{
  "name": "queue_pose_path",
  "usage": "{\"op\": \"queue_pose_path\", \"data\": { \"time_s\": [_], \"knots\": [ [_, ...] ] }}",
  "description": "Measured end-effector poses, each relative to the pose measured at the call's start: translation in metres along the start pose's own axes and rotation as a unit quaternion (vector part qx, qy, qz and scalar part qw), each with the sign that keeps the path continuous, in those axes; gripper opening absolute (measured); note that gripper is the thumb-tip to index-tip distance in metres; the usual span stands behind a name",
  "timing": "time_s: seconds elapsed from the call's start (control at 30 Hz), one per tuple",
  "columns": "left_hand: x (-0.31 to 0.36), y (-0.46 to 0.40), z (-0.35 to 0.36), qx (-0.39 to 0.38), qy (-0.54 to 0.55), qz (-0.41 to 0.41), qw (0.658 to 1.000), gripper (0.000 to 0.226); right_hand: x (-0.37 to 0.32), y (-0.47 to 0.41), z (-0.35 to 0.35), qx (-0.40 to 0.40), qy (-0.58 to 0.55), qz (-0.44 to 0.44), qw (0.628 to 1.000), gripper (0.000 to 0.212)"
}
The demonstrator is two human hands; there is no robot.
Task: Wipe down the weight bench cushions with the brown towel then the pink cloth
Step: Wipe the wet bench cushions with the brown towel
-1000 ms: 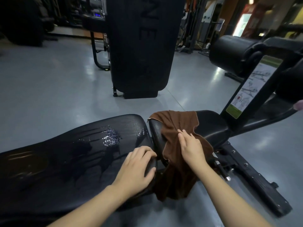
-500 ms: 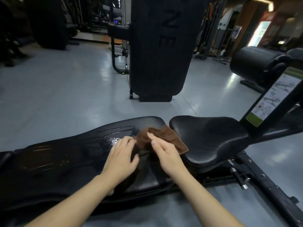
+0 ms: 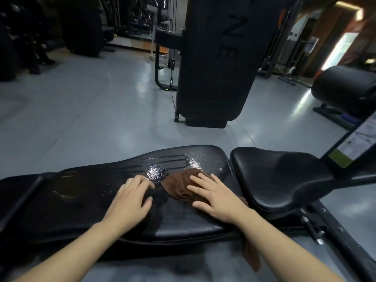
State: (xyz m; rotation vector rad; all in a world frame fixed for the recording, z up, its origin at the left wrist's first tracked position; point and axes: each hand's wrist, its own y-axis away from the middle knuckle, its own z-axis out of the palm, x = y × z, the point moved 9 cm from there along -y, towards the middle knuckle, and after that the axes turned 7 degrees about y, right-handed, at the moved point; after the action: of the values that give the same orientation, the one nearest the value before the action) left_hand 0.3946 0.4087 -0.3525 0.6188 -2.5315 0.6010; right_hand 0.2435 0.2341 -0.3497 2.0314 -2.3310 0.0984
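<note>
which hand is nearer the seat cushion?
Right. The right hand presses the brown towel beside the seat cushion; the left hand lies farther along the back cushion.

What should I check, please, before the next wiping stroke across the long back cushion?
1. Brown towel under the right hand: ok, the fingers lie flat on it.
2. Left hand steadying the back cushion: ok, it rests there; whether it holds a towel end, cannot tell.
3. Wet patch wiped away: not ok, it glistens just beyond the towel.
4. Towel clear of the edge: not ok, one end hangs below the right forearm.
5. Seat cushion dry: cannot tell.
6. Pink cloth ready: cannot tell, none in view.
</note>
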Motion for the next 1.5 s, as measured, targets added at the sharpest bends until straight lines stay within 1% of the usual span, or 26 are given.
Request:
{"op": "queue_pose_path", "data": {
  "time_s": [0.07, 0.13, 0.23, 0.33, 0.43, 0.57, 0.77, 0.87, 1.07, 1.2, 1.4, 1.5],
  "knots": [
    [-0.001, 0.002, 0.002, -0.009, 0.004, 0.02, 1.0, 0.027, 0.003, 0.009, -0.008, 0.019, 0.032, -0.047, 0.998, 0.068],
    [0.0, 0.003, 0.003, -0.016, 0.016, 0.036, 0.999, 0.027, 0.006, 0.016, -0.012, 0.024, 0.06, -0.103, 0.993, 0.061],
    [0.001, 0.006, 0.005, -0.023, 0.021, 0.051, 0.998, 0.027, 0.008, 0.018, -0.007, -0.002, 0.062, -0.168, 0.984, 0.063],
    [-0.002, 0.011, 0.01, -0.03, 0.022, 0.059, 0.998, 0.033, 0.003, 0.013, 0.005, -0.045, 0.039, -0.194, 0.979, 0.065],
    [-0.007, 0.011, 0.014, -0.027, 0.034, 0.051, 0.998, 0.033, 0.001, 0.005, 0.013, -0.066, 0.037, -0.182, 0.98, 0.065],
    [-0.003, 0.005, 0.019, -0.02, 0.035, 0.046, 0.998, 0.032, -0.008, -0.02, 0.028, -0.047, 0.038, -0.135, 0.989, 0.068],
    [-0.013, 0.023, 0.029, -0.051, -0.033, 0.053, 0.997, 0.032, -0.016, -0.058, 0.035, -0.024, 0.019, -0.04, 0.999, 0.081],
    [-0.023, 0.033, 0.036, -0.07, -0.047, 0.054, 0.995, 0.036, -0.017, -0.063, 0.035, -0.016, 0.02, -0.026, 0.999, 0.082],
    [-0.046, 0.049, 0.034, -0.064, -0.052, 0.058, 0.995, 0.047, -0.019, -0.075, 0.041, -0.016, 0.039, 0.0, 0.999, 0.084],
    [-0.061, 0.053, 0.03, -0.054, -0.042, 0.037, 0.997, 0.052, -0.026, -0.095, 0.048, -0.029, 0.045, 0.039, 0.998, 0.087],
    [-0.084, 0.07, 0.024, -0.046, -0.051, 0.033, 0.997, 0.053, -0.051, -0.136, 0.055, -0.043, 0.033, 0.059, 0.997, 0.096],
    [-0.088, 0.073, 0.023, -0.047, -0.052, 0.035, 0.997, 0.052, -0.061, -0.161, 0.06, -0.048, 0.034, 0.06, 0.996, 0.093]
  ]
}}
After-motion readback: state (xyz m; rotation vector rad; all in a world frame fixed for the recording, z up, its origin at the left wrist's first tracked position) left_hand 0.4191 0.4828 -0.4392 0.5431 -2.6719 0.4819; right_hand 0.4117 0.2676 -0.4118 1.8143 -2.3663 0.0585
